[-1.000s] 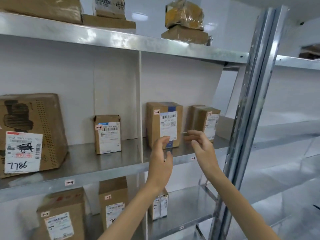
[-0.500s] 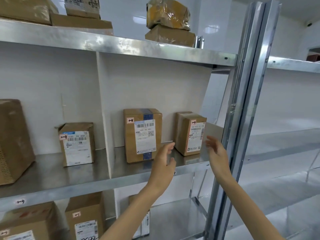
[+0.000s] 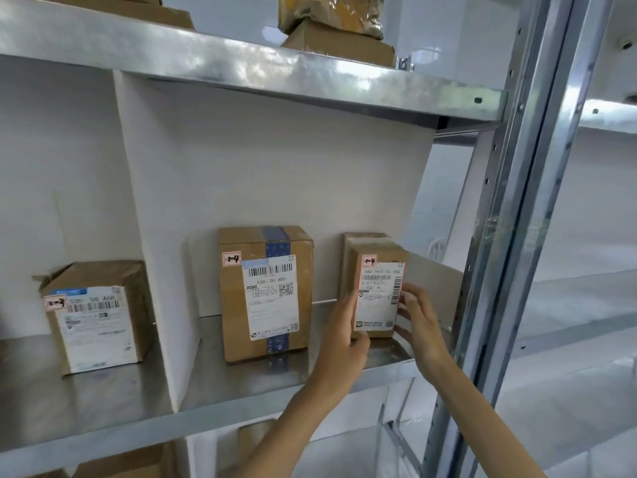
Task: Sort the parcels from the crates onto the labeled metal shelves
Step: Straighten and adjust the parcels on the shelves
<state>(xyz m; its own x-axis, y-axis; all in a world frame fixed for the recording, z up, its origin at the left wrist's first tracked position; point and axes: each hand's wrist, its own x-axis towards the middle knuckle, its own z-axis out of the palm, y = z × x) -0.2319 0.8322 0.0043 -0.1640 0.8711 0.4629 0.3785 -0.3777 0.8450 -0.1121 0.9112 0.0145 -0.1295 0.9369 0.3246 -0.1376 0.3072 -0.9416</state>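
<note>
1. The small parcel (image 3: 377,291) is a brown cardboard box with a white barcode label and a tag hand-marked "1-4". It stands upright at the right end of the middle shelf (image 3: 241,377). The left hand (image 3: 344,336) holds its left side and lower corner, and the right hand (image 3: 418,326) seems to touch its right edge with its fingers.
2. The larger parcel (image 3: 267,294) is brown with a blue tape strip, a white label and the same "1-4" tag. It stands upright just left of the small one, apart from it.
3. The third parcel (image 3: 96,315), tagged "1-3", has a crumpled top. It stands upright left of the white divider (image 3: 155,236).
4. The top shelf (image 3: 241,67) carries a plastic-wrapped bundle (image 3: 331,12) on top of a box.
</note>
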